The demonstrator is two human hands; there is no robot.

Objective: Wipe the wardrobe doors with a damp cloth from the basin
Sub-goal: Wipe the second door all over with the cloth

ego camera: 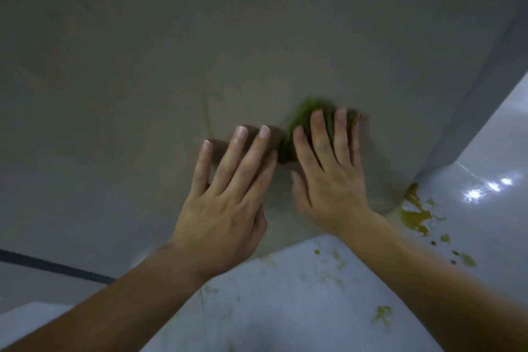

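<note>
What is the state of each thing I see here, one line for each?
Green cloth: bunched, pressed against the door.
Right hand: fingers straight, presses the cloth.
Left hand: flat on the door, empty.
Wardrobe door: faint yellowish streak beside the cloth.
Floor: glossy, yellow-green splashes.

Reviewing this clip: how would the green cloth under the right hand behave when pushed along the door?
Likely floppy: the green cloth is bunched into folds under the right hand. Probably slides easily on the smooth wardrobe door, though it may bunch further.
</note>
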